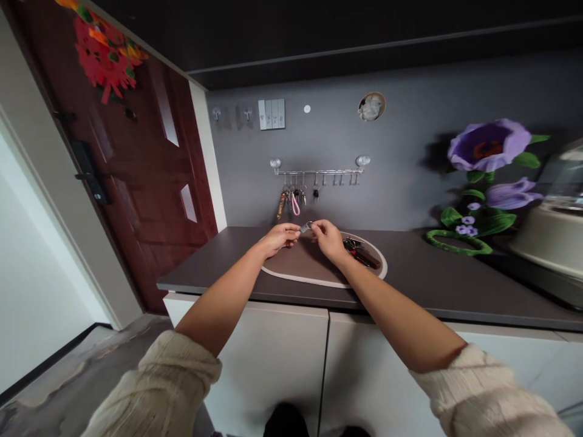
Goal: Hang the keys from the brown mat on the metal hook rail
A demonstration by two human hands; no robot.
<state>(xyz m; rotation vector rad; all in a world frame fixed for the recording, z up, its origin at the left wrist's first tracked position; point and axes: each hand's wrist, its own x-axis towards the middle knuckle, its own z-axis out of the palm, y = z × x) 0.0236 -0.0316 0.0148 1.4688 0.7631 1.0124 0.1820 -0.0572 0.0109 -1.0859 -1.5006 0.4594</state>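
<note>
Both my hands meet over a shallow oval tray point(291, 277) on a dark countertop point(432, 279). My left hand point(279, 238) and my right hand point(328, 238) are closed in pinches on a small metal key ring point(306, 227) held between them above the tray. A bunch of keys with a dark red fob point(361, 251) lies in the tray just right of my right hand. On the wall behind, a chrome hook rail point(319, 172) carries several hanging keys and a pink loop point(296, 204).
A dark red door point(136, 164) with a black handle stands at the left. Purple artificial flowers point(489, 176) and a grey appliance point(553, 224) sit at the right of the countertop. White cabinet doors point(273, 358) are below. Light switches point(272, 114) are on the grey wall.
</note>
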